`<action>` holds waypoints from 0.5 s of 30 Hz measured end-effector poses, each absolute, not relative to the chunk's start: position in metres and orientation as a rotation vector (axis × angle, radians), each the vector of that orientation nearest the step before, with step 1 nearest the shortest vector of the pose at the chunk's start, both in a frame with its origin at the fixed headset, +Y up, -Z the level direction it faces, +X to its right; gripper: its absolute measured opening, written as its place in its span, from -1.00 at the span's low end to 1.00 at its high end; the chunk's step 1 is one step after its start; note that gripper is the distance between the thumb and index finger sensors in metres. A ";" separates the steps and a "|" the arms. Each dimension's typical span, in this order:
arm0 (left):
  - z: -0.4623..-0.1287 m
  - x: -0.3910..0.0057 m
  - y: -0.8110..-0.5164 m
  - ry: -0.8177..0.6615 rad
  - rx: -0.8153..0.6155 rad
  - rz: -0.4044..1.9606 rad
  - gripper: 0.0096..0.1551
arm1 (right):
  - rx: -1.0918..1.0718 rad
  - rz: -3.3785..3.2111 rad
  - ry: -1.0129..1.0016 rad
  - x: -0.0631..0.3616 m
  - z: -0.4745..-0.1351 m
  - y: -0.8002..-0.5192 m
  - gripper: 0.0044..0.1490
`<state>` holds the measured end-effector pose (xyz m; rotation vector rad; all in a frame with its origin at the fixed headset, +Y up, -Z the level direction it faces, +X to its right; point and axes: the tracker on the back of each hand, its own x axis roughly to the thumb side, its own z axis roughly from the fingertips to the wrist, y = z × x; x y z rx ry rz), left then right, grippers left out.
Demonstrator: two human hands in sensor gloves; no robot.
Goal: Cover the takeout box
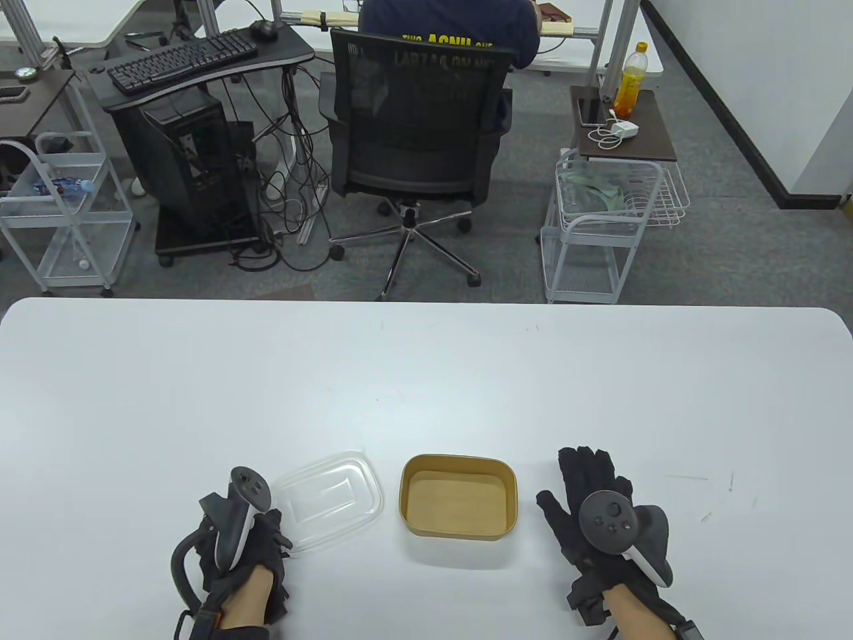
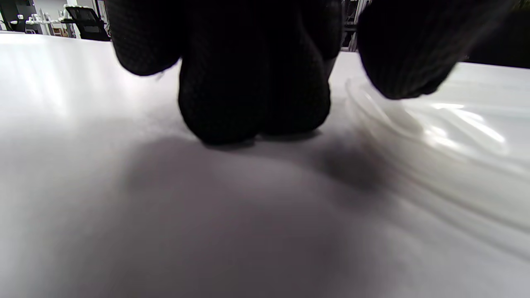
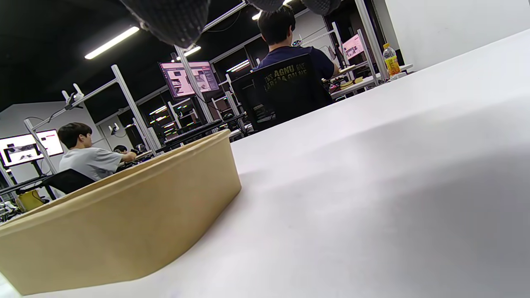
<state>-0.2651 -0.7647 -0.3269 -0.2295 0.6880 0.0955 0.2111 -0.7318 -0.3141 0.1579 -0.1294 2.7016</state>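
Here the brown takeout box sits open on the white table. Its clear lid lies at nine o'clock, touching the curled left hand. The right hand rests flat at three o'clock, holding nothing.

In your left wrist view, your left hand's fingers are cut off by the top edge, and the clear lid just right of them is a blurred glare, so you cannot tell whether the fingertips touch it. From above, the tracker hides most of your left hand, fingers included. In your right wrist view, only dark fingertips show at the top edge, and the takeout box below them runs off the left edge.
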 end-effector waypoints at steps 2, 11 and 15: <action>-0.329 -0.262 -0.765 0.687 -0.232 0.071 -0.42 | 0.148 2.697 -0.127 0.212 -0.314 -0.732 -0.07; -0.333 -0.262 -0.767 0.738 -0.270 0.131 -0.53 | 0.117 2.694 -0.108 0.213 -0.315 -0.732 -0.07; -0.332 -0.261 -0.766 0.746 -0.275 0.137 -0.54 | 0.109 2.695 -0.107 0.214 -0.315 -0.732 -0.07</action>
